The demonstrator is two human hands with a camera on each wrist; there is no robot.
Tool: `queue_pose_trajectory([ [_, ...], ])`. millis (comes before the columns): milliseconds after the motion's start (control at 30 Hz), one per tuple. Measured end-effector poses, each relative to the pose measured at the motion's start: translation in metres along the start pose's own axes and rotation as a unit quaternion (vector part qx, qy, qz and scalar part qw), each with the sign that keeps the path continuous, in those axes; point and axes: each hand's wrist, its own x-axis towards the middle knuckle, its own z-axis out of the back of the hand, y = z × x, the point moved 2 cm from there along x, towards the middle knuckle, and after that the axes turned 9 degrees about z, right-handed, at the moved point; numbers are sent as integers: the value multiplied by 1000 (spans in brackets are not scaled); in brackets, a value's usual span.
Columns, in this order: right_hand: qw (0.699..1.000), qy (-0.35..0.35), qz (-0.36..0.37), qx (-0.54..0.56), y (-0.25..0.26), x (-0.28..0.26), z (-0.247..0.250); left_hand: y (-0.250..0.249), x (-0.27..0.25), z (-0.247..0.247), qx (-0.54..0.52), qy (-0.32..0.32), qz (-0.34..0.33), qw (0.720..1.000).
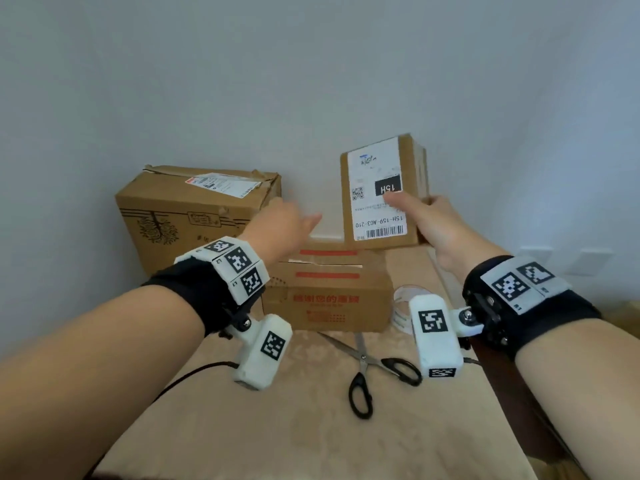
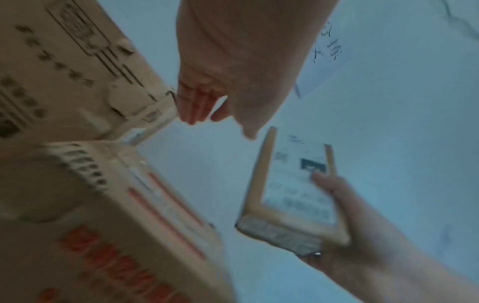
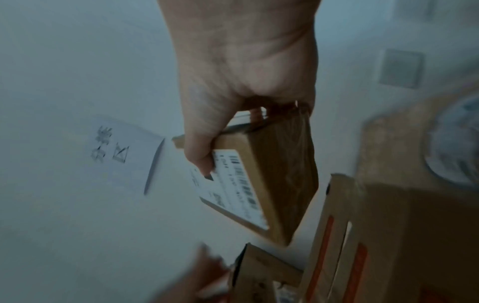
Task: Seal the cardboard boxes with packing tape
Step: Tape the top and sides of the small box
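My right hand (image 1: 420, 216) grips a small cardboard box (image 1: 382, 174) with a white shipping label, held upright in the air above the table; the thumb lies across the label (image 3: 228, 184). The same small box (image 2: 290, 196) shows in the left wrist view. My left hand (image 1: 284, 220) hovers with loosely extended fingers (image 2: 194, 106), holding nothing, between the big box (image 1: 194, 209) at the back left and the held box. A medium box with red stripes and red print (image 1: 329, 289) sits on the table below both hands. A clear tape roll (image 1: 403, 306) lies right of it.
Black-handled scissors (image 1: 367, 372) lie open on the beige tablecloth (image 1: 294, 427) in front of the medium box. A black cable (image 1: 187, 375) runs along the left. The table's right edge drops off near my right forearm. A pale wall stands close behind the boxes.
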Motion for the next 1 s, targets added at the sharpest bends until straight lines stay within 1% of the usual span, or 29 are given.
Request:
queue_pose_trajectory([
  [33,995,-21,41,-85,4,6,1,-9,1,9,-98,-32,-12,995],
  [67,977,-31,84,-194,8,11,2,-18,1,17,-201,-37,-20,979],
  [100,945,-29,125,-302,12,13,1,-26,1,23,-283,-24,-28,958],
  [133,909,-19,164,-382,14,14,-1,-33,0,27,-328,-1,-34,944],
  [167,882,-2,202,-427,17,15,-4,-39,3,26,-351,29,-38,935],
  [200,865,18,234,-444,17,15,-8,-43,7,25,-371,57,-40,926],
  [267,849,45,278,-446,15,19,-13,-45,19,19,-429,96,-32,898],
  [300,842,51,288,-453,12,22,-14,-43,27,15,-447,98,-22,889],
  [367,823,63,291,-483,7,28,-14,-37,43,6,-444,66,6,894],
  [400,813,69,289,-500,3,33,-13,-34,50,2,-452,50,21,891],
  [467,800,73,290,-521,-4,44,-10,-32,62,-7,-486,53,38,872],
  [500,797,68,292,-524,-7,51,-8,-32,69,-11,-484,59,35,872],
  [600,791,58,283,-539,-18,76,-7,-32,88,-24,-400,40,12,916],
  [700,782,83,246,-566,-34,103,-13,-27,104,-39,-322,28,11,946],
  [800,792,135,198,-562,-58,127,-20,-19,116,-58,-277,42,17,960],
  [933,816,207,129,-524,-93,148,-24,-8,123,-79,-216,71,8,974],
  [1000,811,234,111,-524,-101,151,-21,-2,124,-84,-205,83,20,975],
])
